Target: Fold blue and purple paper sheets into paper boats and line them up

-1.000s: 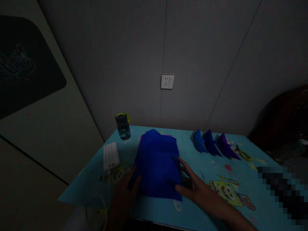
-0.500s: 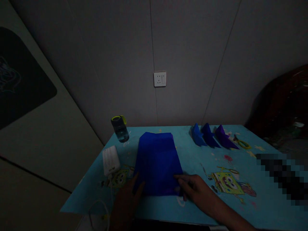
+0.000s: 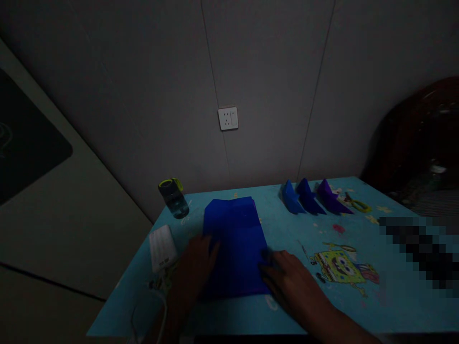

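Note:
A dark blue sheet of paper (image 3: 234,239) lies flat on the light blue cartoon-printed table (image 3: 322,306). My left hand (image 3: 195,267) rests on the sheet's left edge, fingers stretched forward and flat. At the sheet's lower right edge, my right hand (image 3: 290,282) presses down with its fingers spread over the paper. Neither hand holds anything. The room is dim and the fingertips are hard to make out.
Three folded paper shapes, two blue (image 3: 292,198) and one purple (image 3: 330,197), stand in a row at the back right. A small bottle with a yellow-green lid (image 3: 173,197) stands back left, a white power bank (image 3: 161,241) with a cable in front of it. A wall socket (image 3: 228,118) is above.
The raised far part of the blue sheet has been laid flat. My left hand slid forward along the sheet's left edge. The view has shifted rightward.

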`<state>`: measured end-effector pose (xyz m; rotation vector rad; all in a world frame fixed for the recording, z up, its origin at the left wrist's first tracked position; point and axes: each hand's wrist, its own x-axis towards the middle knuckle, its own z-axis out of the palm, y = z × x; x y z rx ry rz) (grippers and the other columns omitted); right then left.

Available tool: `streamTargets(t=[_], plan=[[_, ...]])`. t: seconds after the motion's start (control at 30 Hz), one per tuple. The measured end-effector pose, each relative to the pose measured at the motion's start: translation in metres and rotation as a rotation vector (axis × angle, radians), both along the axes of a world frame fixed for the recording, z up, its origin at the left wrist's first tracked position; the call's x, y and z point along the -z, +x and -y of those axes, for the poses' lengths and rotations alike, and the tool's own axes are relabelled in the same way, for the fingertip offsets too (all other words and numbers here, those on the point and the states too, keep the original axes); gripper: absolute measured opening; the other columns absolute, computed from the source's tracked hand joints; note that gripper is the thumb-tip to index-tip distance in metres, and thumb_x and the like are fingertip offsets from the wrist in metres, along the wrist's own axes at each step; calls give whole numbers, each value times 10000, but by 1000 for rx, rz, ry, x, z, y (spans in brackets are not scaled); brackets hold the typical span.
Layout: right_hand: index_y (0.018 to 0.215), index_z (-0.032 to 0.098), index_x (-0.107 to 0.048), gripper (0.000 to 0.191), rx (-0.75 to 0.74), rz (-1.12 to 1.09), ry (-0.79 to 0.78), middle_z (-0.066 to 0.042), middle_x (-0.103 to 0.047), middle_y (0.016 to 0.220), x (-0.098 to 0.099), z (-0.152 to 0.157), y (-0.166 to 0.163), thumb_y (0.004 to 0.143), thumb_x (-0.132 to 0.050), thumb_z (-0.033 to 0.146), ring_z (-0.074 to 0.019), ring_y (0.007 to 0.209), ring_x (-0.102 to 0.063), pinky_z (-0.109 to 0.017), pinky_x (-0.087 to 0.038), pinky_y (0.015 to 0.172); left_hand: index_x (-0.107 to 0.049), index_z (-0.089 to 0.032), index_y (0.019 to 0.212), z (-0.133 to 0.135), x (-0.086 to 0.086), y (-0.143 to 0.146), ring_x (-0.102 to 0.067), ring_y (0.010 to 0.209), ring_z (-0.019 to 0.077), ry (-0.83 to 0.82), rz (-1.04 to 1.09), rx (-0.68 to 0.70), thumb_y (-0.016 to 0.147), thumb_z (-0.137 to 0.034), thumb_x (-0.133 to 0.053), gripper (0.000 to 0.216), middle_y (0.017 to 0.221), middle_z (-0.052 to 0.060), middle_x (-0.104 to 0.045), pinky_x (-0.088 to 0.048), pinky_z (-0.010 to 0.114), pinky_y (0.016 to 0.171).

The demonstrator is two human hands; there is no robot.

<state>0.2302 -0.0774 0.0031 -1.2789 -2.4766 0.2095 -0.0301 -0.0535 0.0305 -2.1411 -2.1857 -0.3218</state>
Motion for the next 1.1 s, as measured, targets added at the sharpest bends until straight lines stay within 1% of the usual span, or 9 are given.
streamTargets(t=[0.1,0.2,0.27,0.33,0.47,0.6,0.73,0.83,1.1], plan=[[1195,239,-690,306,-133,-91,44,-123,-576,1381,3,2,-1,900,-614,252,-307,1228,-554,-471,-446,1030,-630,-134,1172,-60,3,-4,-609,1054,282,86,-67,-24,940,-307,-437,348,1127,176,-649,-457,369,899],[1189,251,-697,288,-227,-122,-36,-81,-612,1353,7,3,-1,941,-571,325,-273,1238,-556,-436,-421,1071,-543,-106,1285,-105,14,-10,-578,1123,314,124,-77,-70,908,-260,-481,412,1226,216,-603,-453,406,912],[1194,252,-697,289,-229,-133,-84,-68,-640,1321,7,2,0,950,-560,324,-263,1229,-565,-423,-419,1075,-547,-110,1271,-121,23,-14,-614,1056,300,126,-73,-71,904,-234,-479,394,1140,197,-651,-469,393,878],[1198,259,-695,292,-214,-143,-125,-57,-638,1326,7,1,0,943,-572,331,-263,1239,-554,-415,-421,1073,-548,-118,1260,-128,32,-16,-632,1010,281,129,-65,-61,913,-213,-457,371,1074,171,-679,-476,377,859],[1198,273,-694,303,-203,-163,-178,-42,-627,1337,5,1,0,948,-558,374,-257,1242,-541,-407,-418,1073,-559,-120,1214,-128,44,-20,-615,1025,266,150,-48,-10,928,-192,-425,323,1108,158,-662,-463,365,882],[1212,291,-684,299,-199,-162,-216,-35,-624,1337,2,1,0,949,-560,357,-249,1246,-533,-405,-419,1069,-593,-116,1137,-129,45,-24,-588,1045,273,167,-38,58,942,-179,-394,286,1123,160,-654,-440,368,907],[1213,286,-679,298,-200,-170,-204,-39,-632,1320,1,0,0,953,-553,358,-239,1234,-538,-391,-410,1068,-606,-171,1165,-130,42,-26,-592,1046,259,165,-33,130,955,-180,-376,312,1144,115,-684,-419,361,916],[1218,270,-671,305,-211,-171,-174,-40,-629,1319,5,0,0,961,-539,370,-223,1231,-531,-370,-399,1067,-605,-235,1193,-131,42,-29,-588,1041,259,168,-28,182,950,-202,-398,321,1208,76,-674,-422,366,895],[1116,201,-674,257,-265,-35,91,-73,-655,1221,12,0,0,973,-516,344,-215,1139,-546,-355,-415,983,-616,-168,1023,-150,60,-44,-584,924,266,212,-30,145,910,-274,-424,246,1014,113,-597,-475,388,851]])
